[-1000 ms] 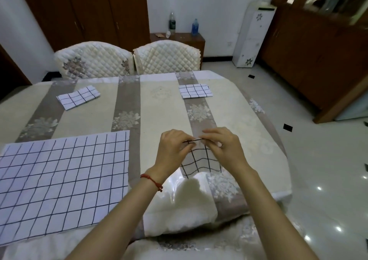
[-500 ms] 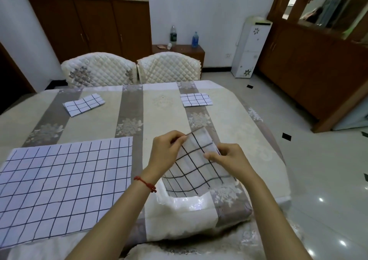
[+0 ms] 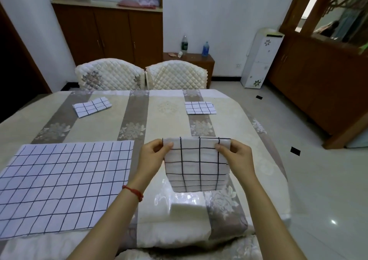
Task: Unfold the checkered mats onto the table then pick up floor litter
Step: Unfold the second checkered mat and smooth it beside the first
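While a striped floral tablecloth [image 3: 169,108] covers the table, a partly folded mat [image 3: 196,166] is pinched at its top corners by the left hand [image 3: 153,156] and right hand [image 3: 237,156], lower centre of the frame; glossy floor tiles [image 3: 318,180] are seen at right.

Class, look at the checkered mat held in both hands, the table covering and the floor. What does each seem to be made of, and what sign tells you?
Held checkered mat: probably thin woven cloth, matte; it hangs limp and holds folds.
Table covering: floral fabric, seemingly under clear plastic, given glossy glare near the edge.
Floor: polished tile, likely ceramic; it mirrors lights.
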Demonstrator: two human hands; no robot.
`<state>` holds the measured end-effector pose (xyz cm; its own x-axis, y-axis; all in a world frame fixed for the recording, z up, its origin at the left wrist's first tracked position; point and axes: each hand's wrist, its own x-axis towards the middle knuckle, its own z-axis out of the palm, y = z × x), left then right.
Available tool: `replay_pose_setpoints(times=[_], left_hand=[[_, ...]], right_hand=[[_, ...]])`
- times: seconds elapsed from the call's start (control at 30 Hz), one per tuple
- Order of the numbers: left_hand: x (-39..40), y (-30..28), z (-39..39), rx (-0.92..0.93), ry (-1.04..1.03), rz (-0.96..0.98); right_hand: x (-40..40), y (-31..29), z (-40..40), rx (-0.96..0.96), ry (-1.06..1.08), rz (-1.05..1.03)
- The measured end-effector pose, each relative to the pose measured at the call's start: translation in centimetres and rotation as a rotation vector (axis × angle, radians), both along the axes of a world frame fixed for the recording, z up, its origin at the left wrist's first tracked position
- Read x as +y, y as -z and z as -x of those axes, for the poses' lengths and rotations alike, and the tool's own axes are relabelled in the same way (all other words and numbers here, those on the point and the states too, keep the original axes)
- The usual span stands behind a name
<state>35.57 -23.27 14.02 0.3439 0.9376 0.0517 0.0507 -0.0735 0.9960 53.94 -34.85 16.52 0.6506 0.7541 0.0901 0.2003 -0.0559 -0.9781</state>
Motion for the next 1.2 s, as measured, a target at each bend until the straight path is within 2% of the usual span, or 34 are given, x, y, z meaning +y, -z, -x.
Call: replay_pose_setpoints(times=[0.13, 0.33, 0.6, 0.83, 0.9, 0.97, 1.1, 1.2], left_hand=[[-0.8, -0.5, -0.3, 0.003, -0.022, -0.012], [-1.3, -0.5, -0.9, -0.016, -0.085, 0.01], [-1.5, -0.8, -1.3, -0.015, -0.114, 0.086], [-1.5, -0.2, -1.8, 0.051, -0.174, 0.131], [-1.7, -0.3, -2.0, 0.106, -0.149, 0.094], [-2.0, -0.7, -2.5, 0.205, -0.135, -0.026], [-3.1, -3.2, -4.2, 0.213, -0.003, -0.398], [-3.5, -4.1, -5.2, 0.242, 0.125, -0.51]], right_hand=[[0.5, 0.2, -0.2, -0.068, -0.015, 0.019], [0.9, 0.4, -0.2, -0.101, 0.162, -0.016], [0.8, 0.4, -0.6, -0.285, 0.089, -0.013], [0.8, 0.2, -0.2, -0.268, 0.198, -0.11], [0.9, 0.1, -0.3, -0.282, 0.196, -0.135], [1.0, -0.2, -0.4, -0.395, 0.155, -0.144], [1.4, -0.7, -0.1, -0.642, 0.01, -0.166], [1.6, -1.1, 0.4, -0.708, -0.047, -0.181]])
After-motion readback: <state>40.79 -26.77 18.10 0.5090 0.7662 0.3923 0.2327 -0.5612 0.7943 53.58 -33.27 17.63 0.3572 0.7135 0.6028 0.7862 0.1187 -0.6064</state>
